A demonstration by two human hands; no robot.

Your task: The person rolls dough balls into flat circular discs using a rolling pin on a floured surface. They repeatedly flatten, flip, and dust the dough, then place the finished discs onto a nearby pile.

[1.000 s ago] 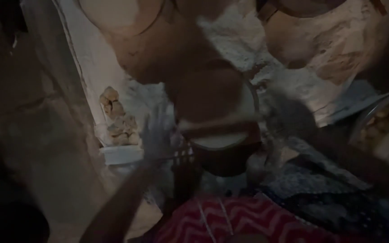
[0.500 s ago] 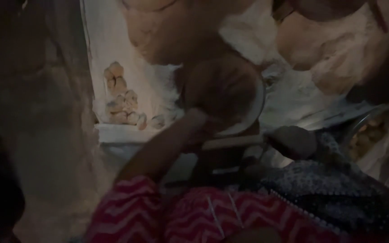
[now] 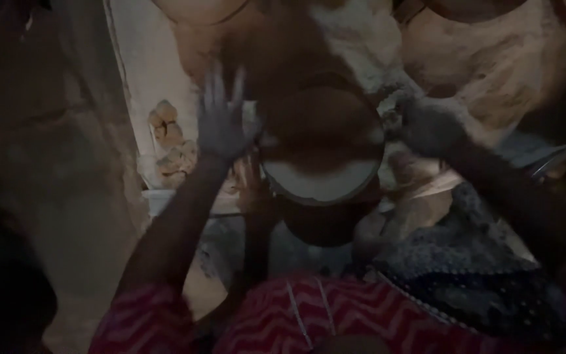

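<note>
Dim, earthen setting, poorly lit and blurred throughout; pale slab [image 3: 132,85] running up the left of centre, with a small heap of tan lumps [image 3: 171,147] lying on it; large rounded clay pots [image 3: 492,72] across the top and upper right, pale and mottled; dark ground [image 3: 40,164] at left.

Item 1: pot [image 3: 322,157], round, brown, with a pale band at its lower edge; centre of view, above the lap, between the two hands; darker underside beneath it.

Item 2: left hand [image 3: 221,128], raised at the pot's left side; fingers [image 3: 211,88] spread wide and pointing up, coated grey; palm just beside the pot's left edge; whether it touches the pot cannot be told through the blur.

Item 3: right hand [image 3: 427,124], at the pot's right side, grey-coated likewise; fingers curled inward toward the rim; appears close against the pot's right edge, contact not clear; whether they pinch anything cannot be told.

Item 4: red zigzag cloth [image 3: 309,318], across the bottom of view over the lap; both forearms rise from it toward the pot.

Item 5: dark patterned cloth [image 3: 473,282], dotted edging, lower right, beside the red cloth and below the right forearm.

Item 6: metal rim [image 3: 551,164], thin and curved, at the right edge, partly hidden behind the right arm.
</note>
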